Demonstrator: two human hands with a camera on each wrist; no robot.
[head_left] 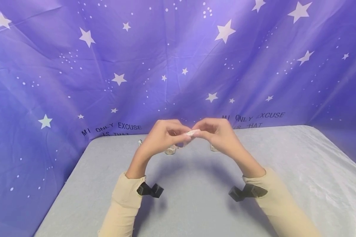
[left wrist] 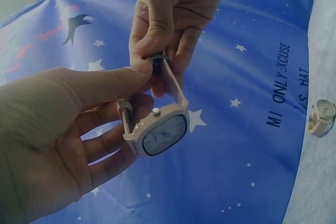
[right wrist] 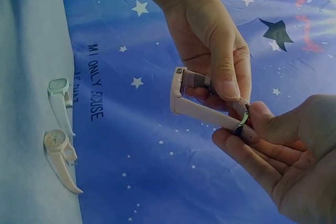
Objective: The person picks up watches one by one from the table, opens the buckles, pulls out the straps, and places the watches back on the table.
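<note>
A pale pink wristwatch (left wrist: pixel 164 134) with a rounded-square dial hangs between both hands, held up over the far part of the table. Its strap (right wrist: pixel 207 118) bends round into a loop, and the two ends meet at a dark metal buckle (right wrist: pixel 242 123). With thumb and fingers, the left hand (head_left: pixel 166 135) pinches the strap beside that buckle; its other fingers curl behind the watch. Opposite it, the right hand (head_left: pixel 221 135) pinches the strap by the buckle too, thumb on top. Fingertips of both hands nearly meet there and partly cover the buckle.
On the table (head_left: pixel 190 204) lie other watches: a pale green one (right wrist: pixel 59 87) and a cream one with a round dial (right wrist: pixel 55 140) near the far edge. Another round-dial watch (left wrist: pixel 324 111) shows in the left wrist view. Behind hangs a purple star-patterned cloth (head_left: pixel 166 59).
</note>
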